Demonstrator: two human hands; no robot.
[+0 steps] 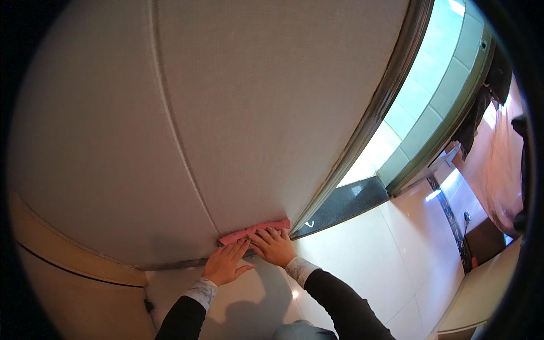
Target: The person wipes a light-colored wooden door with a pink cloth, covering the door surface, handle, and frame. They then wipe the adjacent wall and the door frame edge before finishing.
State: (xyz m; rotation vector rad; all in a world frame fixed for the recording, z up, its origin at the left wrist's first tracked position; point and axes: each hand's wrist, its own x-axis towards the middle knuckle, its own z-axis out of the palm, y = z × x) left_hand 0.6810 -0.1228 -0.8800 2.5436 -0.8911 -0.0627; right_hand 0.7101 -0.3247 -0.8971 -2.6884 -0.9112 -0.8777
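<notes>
A pink cloth, folded into a long strip, lies against the foot of a fabric-textured wall, along the top of the baseboard. Both hands rest on it. My left hand is flat, its fingertips on the cloth's lower edge and its thumb spread out to the right. My right hand presses on the cloth's right half with its fingers spread. The fingertips of the two hands nearly meet. Neither hand is closed around the cloth.
Right of the wall runs a door frame with a dark stone threshold at its foot. Pale glossy floor tiles lie below. A wooden panel stands at the lower left. Pinkish sheeting hangs at the far right.
</notes>
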